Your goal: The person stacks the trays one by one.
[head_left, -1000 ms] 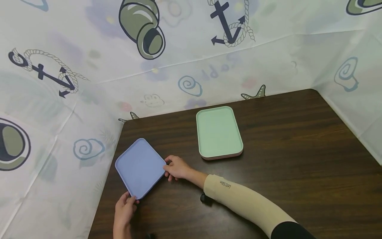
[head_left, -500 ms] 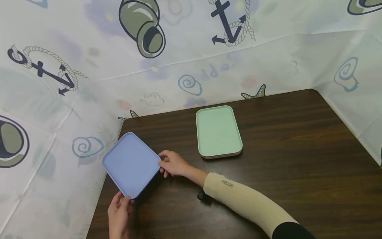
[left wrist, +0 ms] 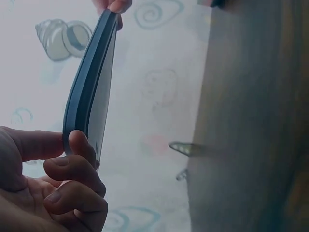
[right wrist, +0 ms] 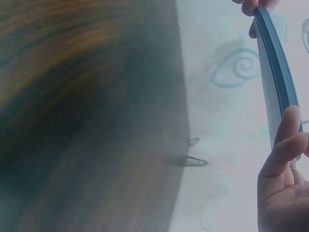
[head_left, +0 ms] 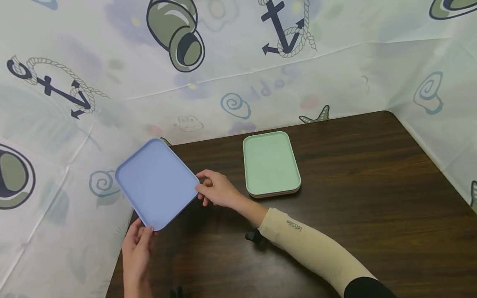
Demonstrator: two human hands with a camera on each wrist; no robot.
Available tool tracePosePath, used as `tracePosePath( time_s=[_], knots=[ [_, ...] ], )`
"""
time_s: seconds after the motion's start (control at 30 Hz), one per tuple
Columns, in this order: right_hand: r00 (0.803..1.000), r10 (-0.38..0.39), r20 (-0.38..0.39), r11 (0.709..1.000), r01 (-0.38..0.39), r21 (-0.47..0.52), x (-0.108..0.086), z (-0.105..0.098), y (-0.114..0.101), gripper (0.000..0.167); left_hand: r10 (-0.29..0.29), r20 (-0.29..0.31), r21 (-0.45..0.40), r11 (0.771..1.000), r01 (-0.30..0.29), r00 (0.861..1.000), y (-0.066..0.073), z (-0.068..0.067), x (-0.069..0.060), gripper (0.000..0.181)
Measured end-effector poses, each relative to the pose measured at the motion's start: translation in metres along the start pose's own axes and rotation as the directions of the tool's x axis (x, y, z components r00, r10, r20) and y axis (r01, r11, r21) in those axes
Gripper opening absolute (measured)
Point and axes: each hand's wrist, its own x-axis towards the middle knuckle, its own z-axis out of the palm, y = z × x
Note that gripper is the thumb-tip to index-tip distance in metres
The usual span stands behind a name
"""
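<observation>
Both hands hold up a blue rectangular tray (head_left: 156, 184) with rounded corners, above the table's left side. My left hand (head_left: 137, 248) pinches its near corner, thumb on the upper face. At the right corner, my right hand (head_left: 218, 189) grips the rim between thumb and fingers. In the left wrist view the tray's edge (left wrist: 87, 82) looks banded; whether it is one tray or more I cannot tell. Curled fingers (left wrist: 77, 188) bear against its underside there. A light green tray (head_left: 272, 163) lies at the table's back middle, on top of something pinkish-brown (head_left: 275, 194).
The dark wood-grain table (head_left: 354, 186) reaches back to a white cloth wall (head_left: 223, 78) printed with anchors and shells. Cloth also hangs along the left and right sides. A small black object (head_left: 254, 236) shows beneath the right wrist.
The blue tray has risen off the table and shifted left and away, carried by both hands. The green tray stays where it was.
</observation>
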Motion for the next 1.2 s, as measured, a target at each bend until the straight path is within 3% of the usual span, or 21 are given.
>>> tracePosePath(
  time_s=[0.27,0.57,0.83,1.2],
  knots=[
    [0.997,-0.046,-0.058,0.998,0.048,0.036,-0.009,-0.028,-0.016,0.031,0.119,0.094,-0.011,0.993,-0.119,0.988,0.024,0.016,0.006,0.034],
    [0.992,-0.069,-0.107,0.997,0.072,0.031,-0.027,-0.065,-0.024,0.028,0.213,0.225,-0.075,0.977,-0.201,0.951,0.04,0.04,0.009,0.035],
    [0.989,-0.073,-0.132,0.997,0.072,-0.011,-0.055,-0.098,-0.017,0.032,0.201,0.32,-0.076,0.98,-0.186,0.926,0.047,0.068,0.007,0.035],
    [0.975,-0.001,-0.224,1.0,0.001,0.003,-0.089,-0.133,-0.002,0.034,0.226,0.456,0.003,0.967,-0.256,0.861,0.045,0.109,0.012,0.039]
  ],
)
